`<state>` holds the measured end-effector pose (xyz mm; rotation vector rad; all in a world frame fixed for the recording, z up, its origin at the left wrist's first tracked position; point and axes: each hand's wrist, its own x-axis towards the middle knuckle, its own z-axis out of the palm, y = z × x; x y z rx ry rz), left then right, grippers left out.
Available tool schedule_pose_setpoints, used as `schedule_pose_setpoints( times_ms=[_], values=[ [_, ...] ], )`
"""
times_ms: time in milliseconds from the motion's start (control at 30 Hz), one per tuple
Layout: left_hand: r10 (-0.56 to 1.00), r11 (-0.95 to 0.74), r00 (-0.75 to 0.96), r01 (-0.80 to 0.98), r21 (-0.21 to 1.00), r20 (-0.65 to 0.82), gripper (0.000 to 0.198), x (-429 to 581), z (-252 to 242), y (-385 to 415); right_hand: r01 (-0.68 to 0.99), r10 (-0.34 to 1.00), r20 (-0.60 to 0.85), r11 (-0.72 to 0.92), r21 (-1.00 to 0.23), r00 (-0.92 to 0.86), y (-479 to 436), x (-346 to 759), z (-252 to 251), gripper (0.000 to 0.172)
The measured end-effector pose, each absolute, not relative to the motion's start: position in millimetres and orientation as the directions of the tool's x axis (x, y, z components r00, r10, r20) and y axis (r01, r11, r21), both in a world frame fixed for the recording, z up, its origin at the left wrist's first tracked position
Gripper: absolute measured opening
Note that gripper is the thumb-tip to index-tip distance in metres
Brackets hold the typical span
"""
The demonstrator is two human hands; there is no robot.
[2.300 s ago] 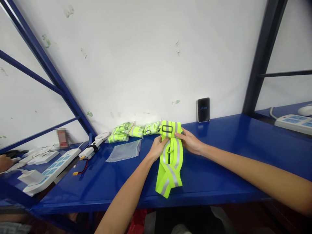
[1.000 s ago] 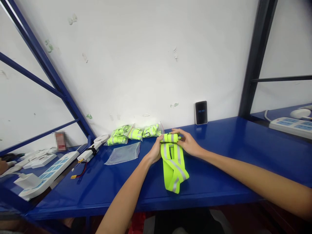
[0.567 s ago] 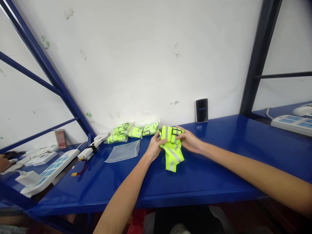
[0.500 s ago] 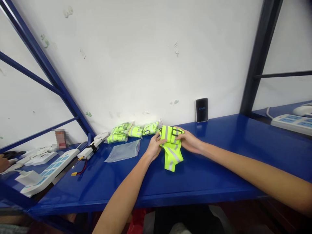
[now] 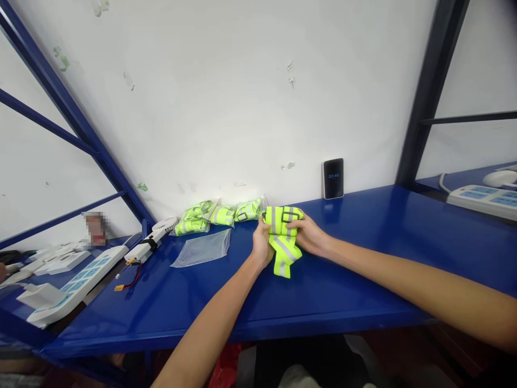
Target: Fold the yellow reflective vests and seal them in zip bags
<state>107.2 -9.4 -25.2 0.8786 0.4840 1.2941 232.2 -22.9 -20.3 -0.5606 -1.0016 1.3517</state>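
Observation:
A neon-yellow reflective strap point(image 5: 281, 222) with grey stripes and a black buckle is bundled between my two hands above the blue table. My left hand point(image 5: 263, 242) grips its left end, thumb in front. On the other end, my right hand point(image 5: 310, 233) is closed with its thumb across the front near the buckle. A loose tail of the strap hangs below, crossing over itself. Behind and to the left lie several clear bags point(image 5: 222, 215) packed with similar neon straps. A flat, clear zip bag point(image 5: 202, 248) lies in front of them.
A black device point(image 5: 333, 178) showing 22:40 leans on the wall. At left are a small white fan point(image 5: 165, 225), a white pack with a yellow-plugged cable point(image 5: 141, 250) and a power strip point(image 5: 78, 285). Another power strip point(image 5: 487, 200) is at right. A blue frame post point(image 5: 76, 113) slants up at left.
The bundle has been turned and straightened so that its striped, buckled front faces me more squarely. Both hands still hold it, and the left hand has shifted slightly right. The view has tilted a little.

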Motion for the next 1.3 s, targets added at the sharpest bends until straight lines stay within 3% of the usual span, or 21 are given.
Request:
schedule_pose_setpoints(
  times_ms=[133,200,333,500,567,767,933,1133,1200,1300],
  values=[
    [0.991,-0.005,0.107,-0.564,0.826,0.079,0.077,106,-29,-7,-0.616,0.973,0.229,0.160,-0.772,-0.035,-25,230,-17,0.043],
    [0.995,0.053,0.098,-0.442,0.896,-0.011,0.070,106,-31,-6,-0.613,0.965,0.264,0.214,-0.760,0.009,-24,232,-13,0.045],
    [0.928,0.146,0.372,-0.280,0.949,-0.033,0.029,104,-34,-5,-0.577,0.956,0.283,0.271,-0.770,0.072,-18,243,-7,0.054],
    [0.826,0.129,0.563,-0.209,0.969,0.012,0.034,97,-32,-3,-0.560,0.967,0.256,0.218,-0.799,0.012,-14,252,-8,0.071],
    [0.800,0.132,0.600,-0.189,0.973,0.008,0.039,94,-31,-1,-0.555,0.965,0.261,0.198,-0.808,-0.036,-15,253,-8,0.069],
    [0.775,0.025,0.631,-0.102,0.994,0.046,0.042,89,-39,5,-0.517,0.955,0.261,0.155,-0.842,-0.139,-23,255,1,0.033],
    [0.770,-0.027,0.635,-0.077,0.997,0.069,0.041,89,-43,8,-0.534,0.961,0.219,0.098,-0.840,-0.169,-23,257,0,0.034],
    [0.890,0.040,0.456,-0.059,0.997,-0.009,0.061,94,-38,4,-0.451,0.963,0.265,0.255,-0.855,0.042,-9,256,-16,0.042],
    [0.905,-0.045,0.424,0.049,0.998,0.020,0.061,93,-36,2,-0.404,0.966,0.248,0.255,-0.879,0.072,-2,259,-23,0.044],
    [0.879,-0.378,0.411,0.294,0.878,0.241,0.052,86,-30,-3,-0.233,0.969,0.228,0.243,-0.942,0.089,7,269,-32,0.060]
  ],
)
